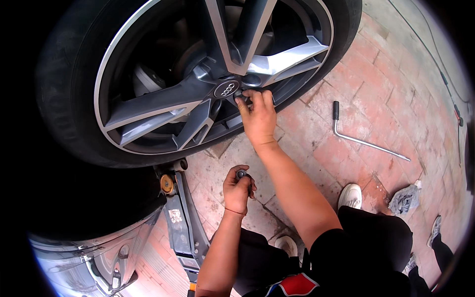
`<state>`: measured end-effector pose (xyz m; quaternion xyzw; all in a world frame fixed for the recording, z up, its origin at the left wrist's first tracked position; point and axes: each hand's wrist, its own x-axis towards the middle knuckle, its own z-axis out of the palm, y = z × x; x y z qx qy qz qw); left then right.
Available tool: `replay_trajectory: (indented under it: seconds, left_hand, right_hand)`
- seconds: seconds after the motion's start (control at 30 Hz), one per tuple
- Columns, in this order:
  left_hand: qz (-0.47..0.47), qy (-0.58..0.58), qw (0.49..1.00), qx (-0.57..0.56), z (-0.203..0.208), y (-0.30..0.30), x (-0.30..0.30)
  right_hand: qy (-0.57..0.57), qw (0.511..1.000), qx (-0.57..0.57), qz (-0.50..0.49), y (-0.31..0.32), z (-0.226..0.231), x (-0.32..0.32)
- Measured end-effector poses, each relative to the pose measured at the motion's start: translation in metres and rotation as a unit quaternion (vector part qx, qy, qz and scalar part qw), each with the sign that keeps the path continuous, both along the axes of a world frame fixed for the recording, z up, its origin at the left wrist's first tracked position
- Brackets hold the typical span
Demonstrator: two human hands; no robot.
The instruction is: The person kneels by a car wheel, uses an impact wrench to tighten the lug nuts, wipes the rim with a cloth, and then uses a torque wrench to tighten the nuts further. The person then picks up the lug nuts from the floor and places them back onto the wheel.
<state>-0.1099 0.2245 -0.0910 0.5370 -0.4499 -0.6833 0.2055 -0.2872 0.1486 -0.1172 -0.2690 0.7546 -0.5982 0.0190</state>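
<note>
A car wheel with a silver and black alloy rim (158, 106) and a black tyre (74, 69) fills the upper left. My right hand (260, 116) reaches up to its hub, just right of the round centre cap (227, 89). Thumb and fingers pinch a small dark wheel bolt (238, 93) at a bolt hole; most of it is hidden. Lower down, away from the wheel, my left hand (236, 190) is closed around wheel bolts. One round, hollow bolt head (241, 173) shows between thumb and forefinger, with a darker piece by the palm.
An L-shaped wheel wrench (366, 143) with a black grip lies on the red paving. A floor jack (180, 222) stands below the wheel, beside the car body (99, 257). A grey rag (404, 199) lies near my shoe (350, 196). Another person's shoe (435, 231) is at far right, below a cable (440, 69).
</note>
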Motion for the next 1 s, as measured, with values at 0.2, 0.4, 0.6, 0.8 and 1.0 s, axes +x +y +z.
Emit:
replay_trajectory:
  seconds: [0.2,0.4,0.6,0.8,1.0]
  left_hand:
    - [0.016,0.002,1.000,0.009,0.000,-0.002,0.004]
    - [0.016,0.164,0.986,0.029,0.007,-0.015,0.022]
    - [-0.013,0.383,0.910,0.157,0.031,-0.022,0.015]
    - [0.012,0.388,0.905,0.172,0.031,-0.024,0.018]
    - [0.006,0.372,0.917,0.146,0.021,-0.025,0.011]
  right_hand:
    - [0.007,0.999,-0.015,-0.042,-0.006,0.000,0.002]
    - [-0.040,0.999,-0.034,-0.004,-0.006,0.006,0.018]
    - [0.074,0.997,0.002,0.000,0.001,0.003,-0.006]
    - [0.055,0.998,-0.014,0.035,0.008,-0.004,0.002]
    - [-0.026,0.998,-0.036,0.052,0.007,0.009,0.002]
